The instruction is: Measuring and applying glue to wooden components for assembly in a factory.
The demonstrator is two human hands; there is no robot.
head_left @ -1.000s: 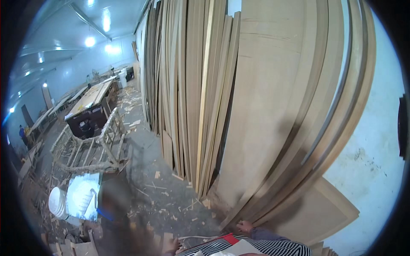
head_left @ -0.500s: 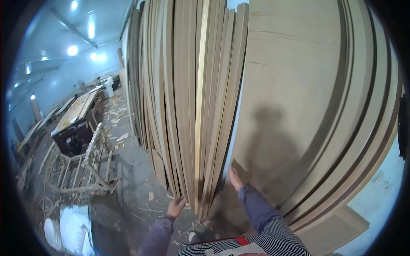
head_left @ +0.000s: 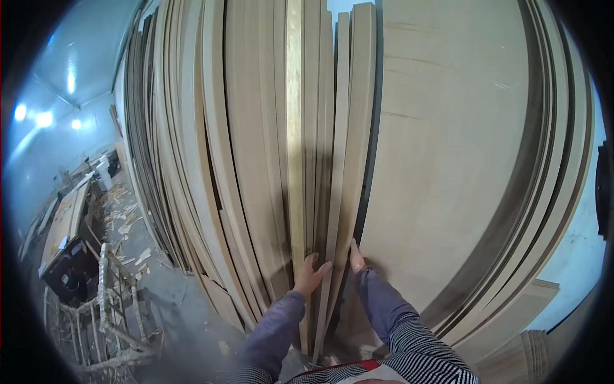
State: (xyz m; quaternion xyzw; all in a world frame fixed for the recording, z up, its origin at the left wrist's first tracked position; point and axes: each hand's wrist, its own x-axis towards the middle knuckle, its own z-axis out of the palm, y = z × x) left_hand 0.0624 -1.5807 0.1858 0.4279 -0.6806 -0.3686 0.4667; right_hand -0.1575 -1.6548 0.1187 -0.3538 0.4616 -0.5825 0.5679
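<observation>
Tall, narrow wooden planks point(head_left: 256, 160) stand upright in a row before me, one of them a yellower strip point(head_left: 294, 128). Low on the planks, my left hand point(head_left: 309, 276) rests against their front edges, its thumb spread away from the fingers. My right hand point(head_left: 358, 258) touches the right edge of the rightmost plank point(head_left: 355, 147), beside a dark gap. One digit points up along that edge; its other fingers are hidden. Just right of the gap stands a wide wooden panel point(head_left: 448, 160).
More large sheets point(head_left: 550, 192) lean at the right, with a smaller board point(head_left: 511, 317) low beside them. On the left are a wooden rack-like frame point(head_left: 105, 313), a long workbench point(head_left: 67, 221) and wood scraps point(head_left: 125, 208) on the floor.
My left hand has moved right and up from the planks' lower ends onto the planks near my right hand. My view has turned right and closer; the gap beside the rightmost plank now looks dark.
</observation>
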